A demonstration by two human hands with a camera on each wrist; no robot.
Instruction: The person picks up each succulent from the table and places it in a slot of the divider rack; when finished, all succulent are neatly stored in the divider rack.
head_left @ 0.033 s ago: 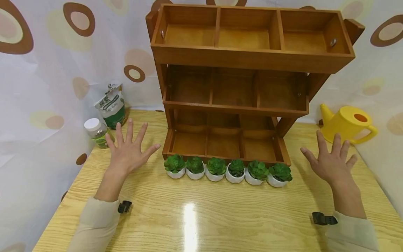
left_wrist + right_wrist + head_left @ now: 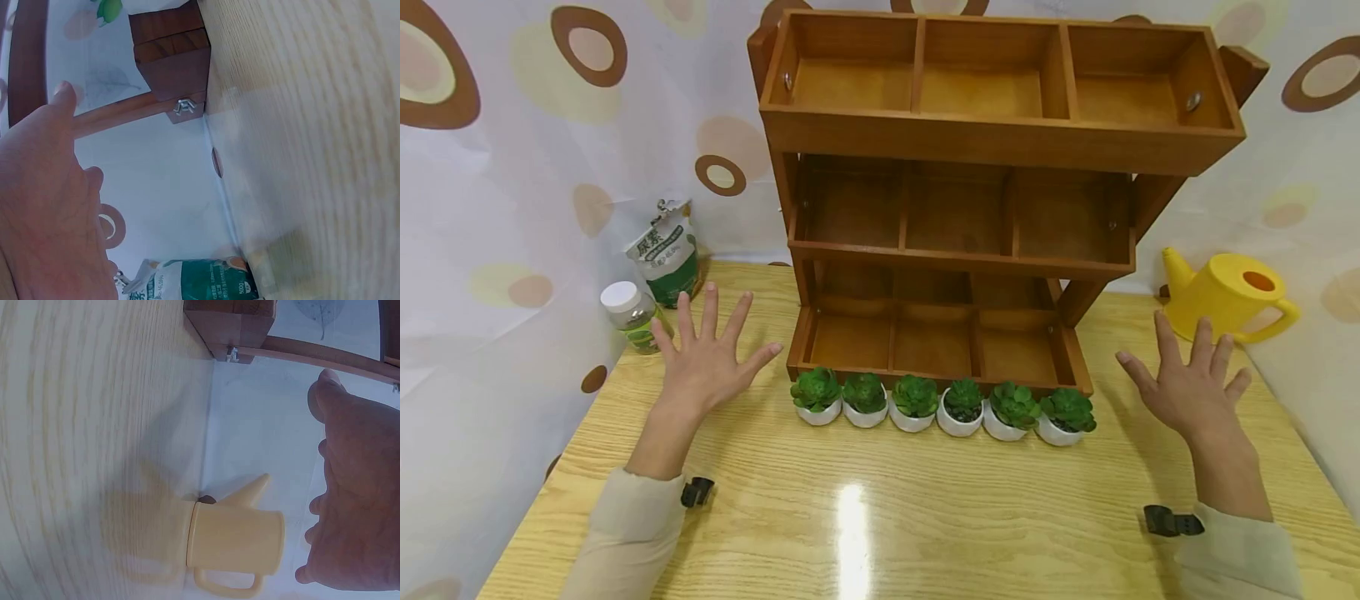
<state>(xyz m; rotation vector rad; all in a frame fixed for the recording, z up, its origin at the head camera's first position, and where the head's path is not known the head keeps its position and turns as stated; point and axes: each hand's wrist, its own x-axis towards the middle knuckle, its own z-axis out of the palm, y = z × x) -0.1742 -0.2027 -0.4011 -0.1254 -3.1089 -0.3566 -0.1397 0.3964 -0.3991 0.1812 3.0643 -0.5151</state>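
Note:
My left hand (image 2: 703,367) has its fingers spread and holds nothing. It is nearest to a white-lidded jar (image 2: 634,317) and a green and white pouch (image 2: 666,258) at the table's left side. On the right, my other hand (image 2: 1195,383) also has spread fingers with nothing in them, just in front of a yellow watering can (image 2: 1225,292). Between the hands stands a three-tier wooden planter shelf (image 2: 1000,137). A row of several small succulents in white pots (image 2: 912,408) lines its front edge. In the right wrist view the watering can (image 2: 237,540) lies beyond the fingers.
Each tier of the shelf is divided into compartments, with no pots in those I can see. The light wooden table (image 2: 760,517) reaches a patterned curtain (image 2: 535,175) behind and at the sides. Black straps (image 2: 697,492) sit at the wrists.

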